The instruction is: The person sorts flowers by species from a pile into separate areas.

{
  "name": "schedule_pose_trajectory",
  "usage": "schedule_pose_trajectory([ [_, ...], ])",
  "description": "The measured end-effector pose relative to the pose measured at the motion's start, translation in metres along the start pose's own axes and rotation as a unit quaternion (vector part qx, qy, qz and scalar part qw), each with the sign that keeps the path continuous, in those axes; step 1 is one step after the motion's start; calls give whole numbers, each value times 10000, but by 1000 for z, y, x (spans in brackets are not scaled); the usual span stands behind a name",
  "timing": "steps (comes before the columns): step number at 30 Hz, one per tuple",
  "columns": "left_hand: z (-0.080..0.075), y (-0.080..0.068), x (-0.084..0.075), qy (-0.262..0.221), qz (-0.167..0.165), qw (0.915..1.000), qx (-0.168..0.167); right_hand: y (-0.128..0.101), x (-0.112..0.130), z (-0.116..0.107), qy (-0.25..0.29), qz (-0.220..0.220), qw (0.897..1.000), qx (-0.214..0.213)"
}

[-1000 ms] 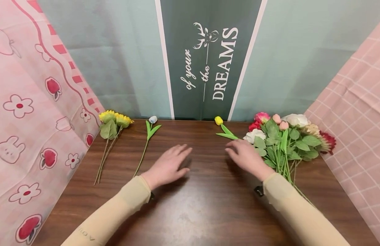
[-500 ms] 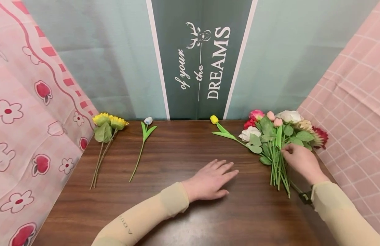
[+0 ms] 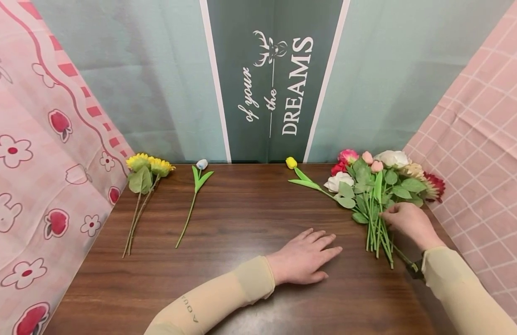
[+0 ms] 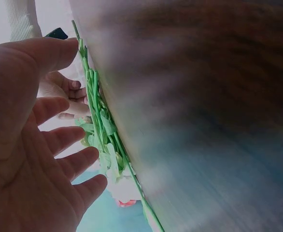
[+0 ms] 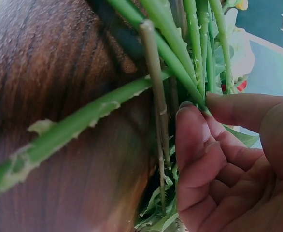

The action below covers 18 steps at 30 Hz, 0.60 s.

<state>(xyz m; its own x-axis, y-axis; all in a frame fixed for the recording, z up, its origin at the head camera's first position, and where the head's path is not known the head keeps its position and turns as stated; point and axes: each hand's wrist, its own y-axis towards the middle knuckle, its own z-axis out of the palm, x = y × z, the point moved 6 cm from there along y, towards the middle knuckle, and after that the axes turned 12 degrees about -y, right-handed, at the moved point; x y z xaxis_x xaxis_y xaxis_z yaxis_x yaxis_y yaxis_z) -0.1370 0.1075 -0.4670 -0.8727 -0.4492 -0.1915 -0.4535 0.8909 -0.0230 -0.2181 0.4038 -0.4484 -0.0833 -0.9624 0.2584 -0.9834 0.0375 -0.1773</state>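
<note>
My right hand [image 3: 410, 224] is at the bunch of artificial flowers on the right side of the table. Its thumb and forefinger pinch a green stem [image 5: 182, 72], apparently that of a pink tulip [image 3: 376, 166] lying on top. Around it are a white rose [image 3: 339, 181], a deep pink flower [image 3: 349, 156], a dark red flower [image 3: 435, 186] and leafy stems. Left of the bunch, my left hand [image 3: 303, 258] hovers low over the table, palm down with fingers spread, holding nothing. In the left wrist view, the green stems [image 4: 95, 96] show beyond its fingertips.
A yellow tulip [image 3: 290, 163] leans out from the bunch, its stem running under it. Farther left lie a pale blue tulip [image 3: 202, 164] and two sunflowers [image 3: 160, 166] on the wooden table [image 3: 241, 209]. Fabric curtains [image 3: 170, 83] enclose the back and sides.
My right hand has gone from beside the white rose to the bunch's stems and pinched one, then slid slightly toward me. My left hand has moved right toward the bunch. The head view shifted slightly.
</note>
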Motion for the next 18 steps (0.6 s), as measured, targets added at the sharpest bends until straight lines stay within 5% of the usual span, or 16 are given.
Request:
schedule_pose_trajectory([
  [18, 4, -4, 8, -84, -59, 9999, -53, -4, 1, 3, 399, 89, 9989, -219],
])
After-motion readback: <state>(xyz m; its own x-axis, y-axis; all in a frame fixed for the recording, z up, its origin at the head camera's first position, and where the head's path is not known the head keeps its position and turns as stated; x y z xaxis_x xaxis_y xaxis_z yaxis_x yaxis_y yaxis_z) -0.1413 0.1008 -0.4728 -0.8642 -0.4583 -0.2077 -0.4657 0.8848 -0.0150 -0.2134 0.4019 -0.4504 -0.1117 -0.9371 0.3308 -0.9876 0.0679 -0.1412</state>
